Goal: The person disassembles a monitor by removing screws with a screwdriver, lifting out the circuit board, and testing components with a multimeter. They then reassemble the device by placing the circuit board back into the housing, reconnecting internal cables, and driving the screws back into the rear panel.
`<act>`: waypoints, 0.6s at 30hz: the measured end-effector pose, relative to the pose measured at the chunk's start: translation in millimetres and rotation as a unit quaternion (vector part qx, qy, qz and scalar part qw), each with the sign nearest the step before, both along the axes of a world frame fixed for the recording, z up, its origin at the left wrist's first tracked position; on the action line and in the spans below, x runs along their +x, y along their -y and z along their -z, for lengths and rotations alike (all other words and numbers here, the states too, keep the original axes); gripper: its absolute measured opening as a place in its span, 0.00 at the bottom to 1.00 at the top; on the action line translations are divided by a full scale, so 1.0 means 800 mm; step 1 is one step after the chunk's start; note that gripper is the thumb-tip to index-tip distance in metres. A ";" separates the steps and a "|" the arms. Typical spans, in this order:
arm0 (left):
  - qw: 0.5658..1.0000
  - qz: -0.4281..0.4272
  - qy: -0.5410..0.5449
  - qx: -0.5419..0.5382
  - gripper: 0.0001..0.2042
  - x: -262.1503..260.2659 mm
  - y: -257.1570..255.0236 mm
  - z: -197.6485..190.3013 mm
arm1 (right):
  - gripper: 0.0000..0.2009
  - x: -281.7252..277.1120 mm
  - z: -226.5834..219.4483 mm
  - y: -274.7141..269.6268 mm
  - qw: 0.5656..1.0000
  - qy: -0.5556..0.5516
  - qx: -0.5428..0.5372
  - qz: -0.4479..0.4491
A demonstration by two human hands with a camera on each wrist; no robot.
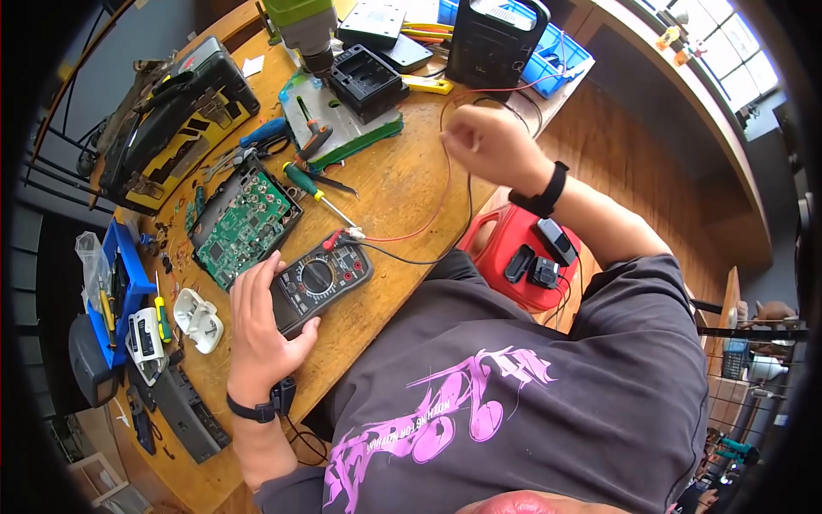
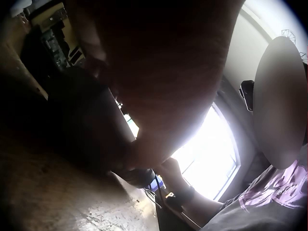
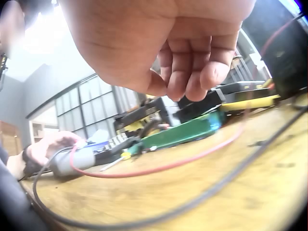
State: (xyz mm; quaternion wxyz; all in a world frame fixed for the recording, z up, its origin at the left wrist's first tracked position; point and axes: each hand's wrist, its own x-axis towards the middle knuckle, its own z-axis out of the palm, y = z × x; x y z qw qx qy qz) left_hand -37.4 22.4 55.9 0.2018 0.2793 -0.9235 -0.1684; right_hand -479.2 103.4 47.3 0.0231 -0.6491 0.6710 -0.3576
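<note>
A dark digital multimeter (image 1: 318, 276) with a round dial lies at the table's near edge in the head view. My left hand (image 1: 261, 330) holds its left end, fingers along the far side and thumb at the near side; the left wrist view is mostly dark, and this hand (image 2: 163, 82) fills its middle. Red lead (image 1: 411, 236) and black lead (image 1: 415, 261) run from the meter's end across the wood. Above the table's right part is my right hand (image 1: 497, 150), near these leads. In the right wrist view its fingers (image 3: 195, 89) are loosely curled, with nothing seen in them.
Beyond the meter lies an opened device with a green circuit board (image 1: 248, 218), beside a green-handled screwdriver (image 1: 312, 188). A drill (image 1: 304, 34) stands over a metal plate (image 1: 342, 128). A black box (image 1: 492, 47), a toolbox (image 1: 184, 120) and a red case (image 1: 509, 257) surround the work area.
</note>
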 end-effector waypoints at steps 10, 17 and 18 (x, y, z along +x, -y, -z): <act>0.999 0.028 0.029 0.029 0.48 0.004 0.004 -0.012 | 0.33 -0.191 0.031 -0.026 0.862 0.425 0.024 0.277; 0.997 0.017 0.061 0.036 0.48 0.019 0.000 -0.023 | 0.13 -0.232 0.053 -0.020 0.886 0.380 -0.038 0.262; 0.997 0.016 0.059 0.036 0.48 0.020 -0.001 -0.023 | 0.09 -0.235 0.058 -0.021 0.863 0.426 -0.053 0.265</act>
